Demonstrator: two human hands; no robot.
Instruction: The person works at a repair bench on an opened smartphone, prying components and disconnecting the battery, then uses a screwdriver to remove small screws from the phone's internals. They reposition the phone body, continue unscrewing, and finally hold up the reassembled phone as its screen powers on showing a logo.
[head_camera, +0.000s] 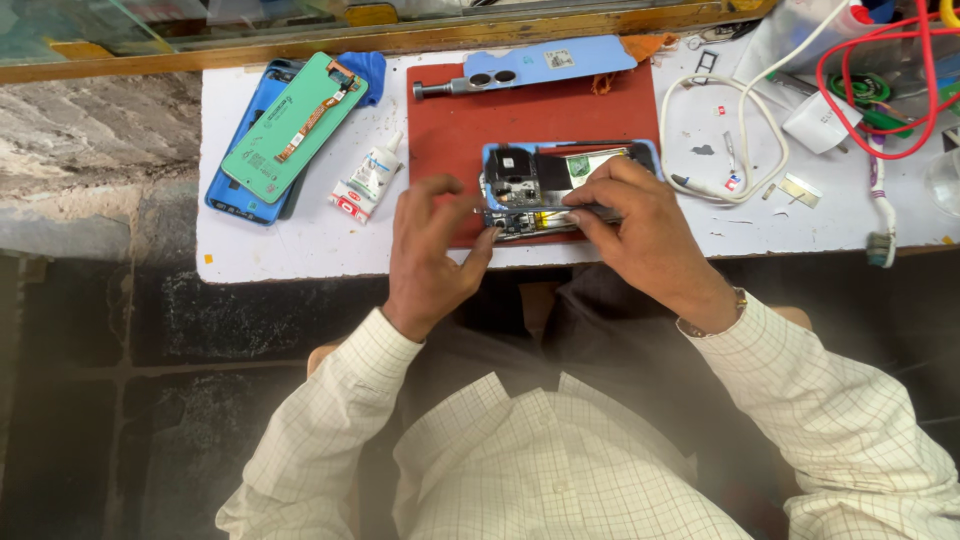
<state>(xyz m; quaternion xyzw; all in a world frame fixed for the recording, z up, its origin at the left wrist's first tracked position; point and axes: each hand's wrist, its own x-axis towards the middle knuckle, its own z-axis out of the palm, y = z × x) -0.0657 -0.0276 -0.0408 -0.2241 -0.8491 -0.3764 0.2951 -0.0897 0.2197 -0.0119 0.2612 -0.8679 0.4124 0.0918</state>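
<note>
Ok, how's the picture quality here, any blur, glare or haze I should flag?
Head view: even, soft light, no hard shadows; the opened phone on the red mat is fairly sharp; a milky haze washes out the lower right over the right sleeve; faint glare on the glass top left; edges bend slightly from the wide lens.

This is a phone repair bench in a small workshop. An opened phone (560, 185) lies on a red mat (500, 120) mid-bench, its blue back cover (545, 68) at the far edge. A green screen panel (295, 125) and glue tube (370, 180) sit toward the left edge, cables (740, 130) and wires (880, 70) at the far right corner.
</note>
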